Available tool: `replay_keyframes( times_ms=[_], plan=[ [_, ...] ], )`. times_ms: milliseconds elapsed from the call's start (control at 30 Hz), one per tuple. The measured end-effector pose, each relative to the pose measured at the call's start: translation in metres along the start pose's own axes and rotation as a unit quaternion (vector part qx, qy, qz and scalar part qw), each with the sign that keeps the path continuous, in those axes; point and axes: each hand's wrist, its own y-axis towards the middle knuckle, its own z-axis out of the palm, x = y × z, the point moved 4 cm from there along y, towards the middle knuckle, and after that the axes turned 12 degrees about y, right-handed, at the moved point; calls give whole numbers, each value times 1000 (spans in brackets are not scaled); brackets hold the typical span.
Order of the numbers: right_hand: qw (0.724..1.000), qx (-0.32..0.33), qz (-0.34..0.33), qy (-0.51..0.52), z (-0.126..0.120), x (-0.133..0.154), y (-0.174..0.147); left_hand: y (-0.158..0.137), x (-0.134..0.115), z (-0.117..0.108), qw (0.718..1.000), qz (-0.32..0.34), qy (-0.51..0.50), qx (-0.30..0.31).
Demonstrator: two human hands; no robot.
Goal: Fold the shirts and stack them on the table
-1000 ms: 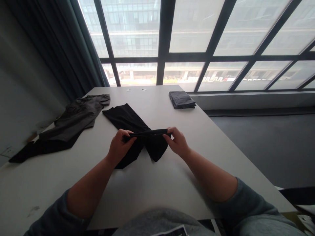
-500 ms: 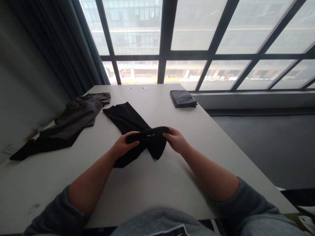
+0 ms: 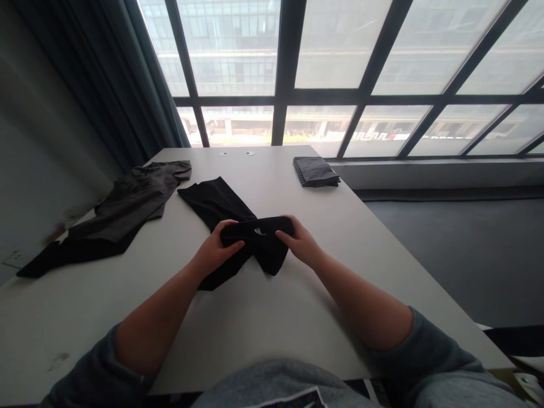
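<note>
A pair of black trousers (image 3: 227,201) lies across the white table, one part stretching away to the far left and other parts spreading below my hands. Their waistband is lifted a little, with a small pale label showing inside it. My left hand (image 3: 216,249) grips the waistband's left end, thumb in front and fingers behind. At the right end, my right hand (image 3: 300,241) pinches the band in the same way. The band's two edges lie close together between my hands.
Dark grey and black clothes (image 3: 136,195) lie loosely along the table's left side. A folded grey and striped stack of cloth (image 3: 317,171) sits near the right edge. Two round cable holes are at the far end of the white table (image 3: 263,334), before a large window.
The waistband opening has narrowed, its front edge tilting up so that the label shows more. My right thumb has moved slightly left over the band.
</note>
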Motion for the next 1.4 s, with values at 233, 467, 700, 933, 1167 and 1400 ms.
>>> replay_keyframes(
  times_ms=[233, 467, 700, 933, 1167, 1400],
  plan=[
    [999, -16, 44, -18, -2, -4, 3, 1, 1, 5, 997, -24, 8, 79],
    [997, 20, 61, -51, 3, -3, 0, 4, 0, -8, 994, -32, -70, -81],
    [989, -4, 141, 33, -19, 5, 13, 12, -5, -37, 962, 26, 273, 0],
    [995, -3, 82, 51, -42, 79, 51, 47, -29, -120, 911, 93, 397, -58],
    [941, -43, -194, -275, -59, 225, 91, 68, -117, -213, 879, 115, 412, -209],
    [826, -179, -302, -441, -51, 364, 103, 70, -207, -277, 838, 82, 423, -336]
  ],
)
